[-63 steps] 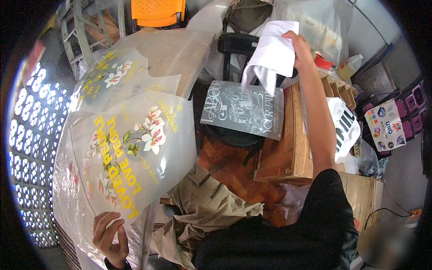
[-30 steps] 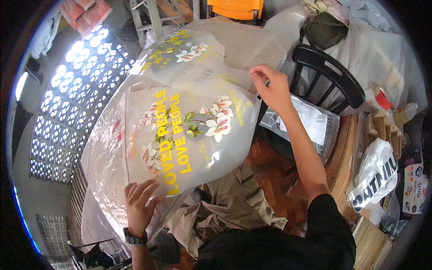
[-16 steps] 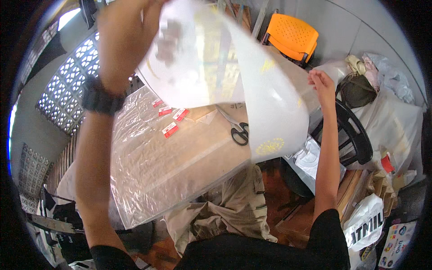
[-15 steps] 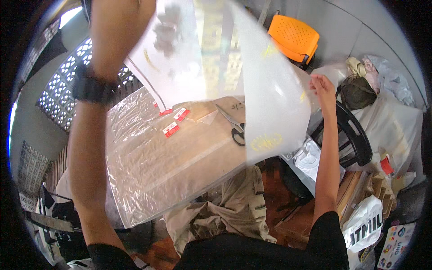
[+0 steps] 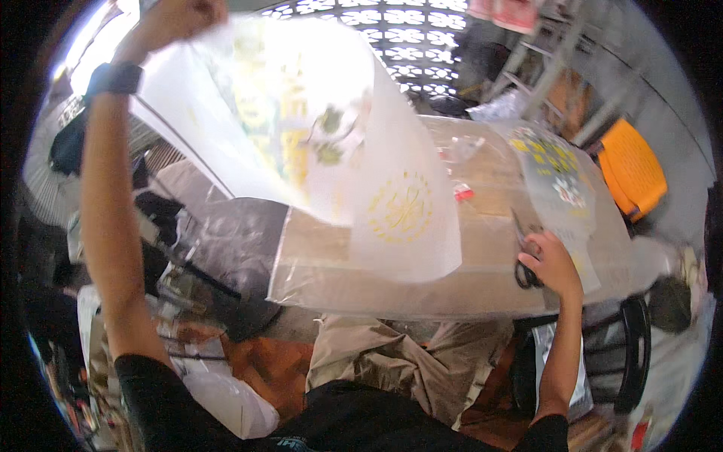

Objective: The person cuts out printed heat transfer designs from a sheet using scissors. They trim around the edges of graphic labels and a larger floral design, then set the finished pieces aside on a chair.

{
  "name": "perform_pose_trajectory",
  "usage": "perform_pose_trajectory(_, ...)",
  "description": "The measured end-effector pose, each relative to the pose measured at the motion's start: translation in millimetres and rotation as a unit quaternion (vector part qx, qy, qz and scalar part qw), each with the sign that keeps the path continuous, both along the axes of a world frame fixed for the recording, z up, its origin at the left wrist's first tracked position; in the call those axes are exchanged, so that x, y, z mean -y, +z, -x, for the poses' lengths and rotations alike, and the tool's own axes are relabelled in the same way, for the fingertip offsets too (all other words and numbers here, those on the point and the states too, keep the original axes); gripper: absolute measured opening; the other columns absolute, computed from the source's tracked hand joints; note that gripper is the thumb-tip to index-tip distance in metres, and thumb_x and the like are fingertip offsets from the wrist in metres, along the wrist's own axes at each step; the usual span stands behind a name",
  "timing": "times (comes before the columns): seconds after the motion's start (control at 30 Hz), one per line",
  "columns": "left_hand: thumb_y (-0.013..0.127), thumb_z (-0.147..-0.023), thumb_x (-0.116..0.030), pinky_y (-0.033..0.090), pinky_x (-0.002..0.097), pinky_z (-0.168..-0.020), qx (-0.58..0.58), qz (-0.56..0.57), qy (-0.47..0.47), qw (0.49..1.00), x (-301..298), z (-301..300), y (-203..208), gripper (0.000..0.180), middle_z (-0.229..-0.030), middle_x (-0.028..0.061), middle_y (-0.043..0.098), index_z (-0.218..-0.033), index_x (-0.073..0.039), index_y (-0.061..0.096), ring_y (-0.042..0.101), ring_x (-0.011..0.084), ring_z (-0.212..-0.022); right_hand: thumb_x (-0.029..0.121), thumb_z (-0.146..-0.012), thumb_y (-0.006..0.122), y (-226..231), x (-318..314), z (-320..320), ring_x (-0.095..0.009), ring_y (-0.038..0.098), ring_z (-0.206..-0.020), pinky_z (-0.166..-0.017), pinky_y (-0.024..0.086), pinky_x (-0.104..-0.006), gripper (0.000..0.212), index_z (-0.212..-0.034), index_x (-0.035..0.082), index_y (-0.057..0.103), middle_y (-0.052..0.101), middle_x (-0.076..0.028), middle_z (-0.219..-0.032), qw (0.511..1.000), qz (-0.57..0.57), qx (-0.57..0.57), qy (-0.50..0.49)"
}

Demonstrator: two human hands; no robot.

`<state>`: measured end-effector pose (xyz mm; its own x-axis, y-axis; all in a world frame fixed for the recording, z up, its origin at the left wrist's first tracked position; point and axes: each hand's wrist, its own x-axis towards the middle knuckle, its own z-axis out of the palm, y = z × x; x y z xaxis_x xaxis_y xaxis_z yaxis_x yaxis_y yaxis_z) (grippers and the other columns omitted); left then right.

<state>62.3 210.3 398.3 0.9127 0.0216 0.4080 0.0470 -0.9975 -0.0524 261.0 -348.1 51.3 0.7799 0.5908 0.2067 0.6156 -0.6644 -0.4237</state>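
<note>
My left hand, raised at the upper left with a dark watch on the wrist, grips the top corner of a large translucent white sheet with yellow and green print. The sheet hangs curved over the plastic-covered brown board. My right hand is down at the board's right part, its fingers bent over the middle of black-handled scissors. The scissors lie flat with their blades pointing away from me. Beyond them, another printed translucent sheet lies on the board. Small red-and-white labels sit nearby.
An orange chair back stands at the far right, with a ladder behind the board. A black chair is close by my right forearm. Plastic bags and clutter fill the lower left.
My view has swung left. My right hand has come down from beside the raised sheet onto the scissors. The left hand still holds the sheet up, now farther left, uncovering the second sheet.
</note>
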Motion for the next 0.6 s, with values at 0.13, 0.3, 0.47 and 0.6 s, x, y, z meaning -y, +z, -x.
perform_pose_trajectory(0.13,0.064,-0.076,-0.011,0.051,0.0377,-0.067,0.015,-0.06,0.046,0.997,-113.1,10.9,-110.9,0.016,-0.074,0.0116,0.071,-0.085,-0.004,0.074,0.064,0.0224,-0.067,0.015,-0.081,0.074,-1.6,-11.2,11.6,-0.034,0.059,-0.087,-0.078,0.049,-0.0411,0.032,-0.109,0.001,0.065,0.057,-0.016,-0.096,0.999,0.041,0.001,-0.031)
perform_pose_trajectory(0.3,0.061,-0.08,-0.006,0.051,0.034,-0.07,-0.047,0.081,0.046,0.995,-146.1,-1.3,-178.4,0.011,-0.075,0.0103,0.068,-0.082,0.002,0.068,0.062,0.0183,-0.071,0.013,-0.081,0.073,3.0,-5.1,26.9,-0.034,0.06,-0.087,-0.079,0.049,-0.0427,0.039,-0.117,0.0,0.064,0.058,-0.018,-0.098,0.992,0.086,-0.05,-0.078)
perform_pose_trajectory(0.47,0.064,-0.087,-0.015,0.054,0.037,-0.073,-0.009,0.013,0.027,1.0,-186.8,-26.5,-217.8,0.019,-0.087,0.015,0.072,-0.1,-0.002,0.07,0.068,0.0238,-0.078,0.015,-0.08,0.074,4.2,-4.8,44.7,-0.033,0.06,-0.086,-0.077,0.049,-0.0426,0.047,-0.123,0.0,0.064,0.059,-0.017,-0.094,0.988,0.105,-0.024,-0.107)
perform_pose_trajectory(0.6,0.063,-0.093,-0.047,0.054,0.0438,-0.085,0.039,-0.019,0.0,0.999,-107.7,-34.1,-347.1,0.053,-0.111,0.0175,0.069,-0.127,-0.006,0.061,0.068,0.0373,-0.098,0.016,-0.079,0.074,3.3,2.4,41.4,-0.031,0.061,-0.08,-0.074,0.049,-0.0419,0.046,-0.12,-0.002,0.065,0.06,-0.014,-0.082,0.983,0.122,-0.042,-0.13)
